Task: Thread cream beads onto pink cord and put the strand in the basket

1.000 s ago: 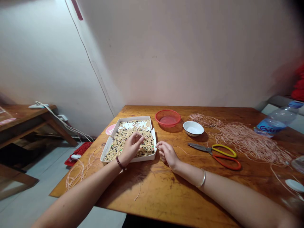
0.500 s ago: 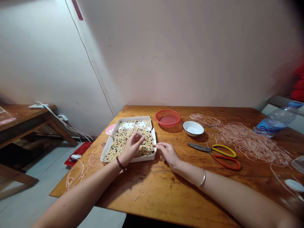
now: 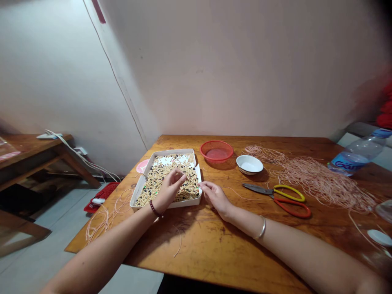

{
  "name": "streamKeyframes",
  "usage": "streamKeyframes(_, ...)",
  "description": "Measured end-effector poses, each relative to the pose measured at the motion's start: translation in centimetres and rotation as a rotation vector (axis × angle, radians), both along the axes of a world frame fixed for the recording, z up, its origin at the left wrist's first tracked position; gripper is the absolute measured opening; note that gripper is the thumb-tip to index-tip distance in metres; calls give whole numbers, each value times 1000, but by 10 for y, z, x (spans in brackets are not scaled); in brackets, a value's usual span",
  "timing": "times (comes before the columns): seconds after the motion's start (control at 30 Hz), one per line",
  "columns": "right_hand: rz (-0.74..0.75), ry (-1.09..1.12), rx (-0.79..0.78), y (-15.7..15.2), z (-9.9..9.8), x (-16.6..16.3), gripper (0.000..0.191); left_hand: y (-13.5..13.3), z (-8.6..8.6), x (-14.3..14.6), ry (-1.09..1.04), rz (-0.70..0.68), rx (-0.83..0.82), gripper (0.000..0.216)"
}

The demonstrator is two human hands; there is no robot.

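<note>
My left hand (image 3: 172, 188) is closed in a pinch above a white shallow box (image 3: 200, 176) of small beads (image 3: 162, 175), mostly cream and black. Whatever lies between its thumb and forefinger is too small to make out. At the box's right edge, my right hand (image 3: 217, 199) has thumb and forefinger pressed together, its other fingers curled under; what it pinches cannot be made out. A thin pink cord (image 3: 241, 197) lies on the table just right of that hand.
Behind the hands stand a red plastic basket (image 3: 216, 152) and a white bowl (image 3: 249, 164). Scissors (image 3: 272, 192) with yellow and orange handles lie at right, near a heap of pink cord (image 3: 318, 179) and a plastic bottle (image 3: 358, 153). Loose cord (image 3: 102, 222) hangs over the left edge.
The right hand's fingers have shifted very slightly at the box's edge. My left hand stays in nearly the same pose over the beads.
</note>
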State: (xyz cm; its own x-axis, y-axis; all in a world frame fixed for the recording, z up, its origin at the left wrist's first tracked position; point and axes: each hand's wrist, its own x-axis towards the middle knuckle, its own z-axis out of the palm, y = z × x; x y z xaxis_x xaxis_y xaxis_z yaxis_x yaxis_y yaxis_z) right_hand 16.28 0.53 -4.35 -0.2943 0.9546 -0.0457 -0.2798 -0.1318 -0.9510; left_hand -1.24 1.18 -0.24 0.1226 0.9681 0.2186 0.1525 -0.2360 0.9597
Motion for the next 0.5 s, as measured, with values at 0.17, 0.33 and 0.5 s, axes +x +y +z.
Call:
streamKeyframes(0.17,-40,-59,-9,2,-3,1,43,-1,1,0,0,-5,6,27)
streamKeyframes(0.33,-32,-36,-24,3,-2,2,42,-1,2,1,8,1,3,27)
streamKeyframes(0.5,-46,-42,-57,5,-2,1,43,-2,3,2,17,-3,26,28)
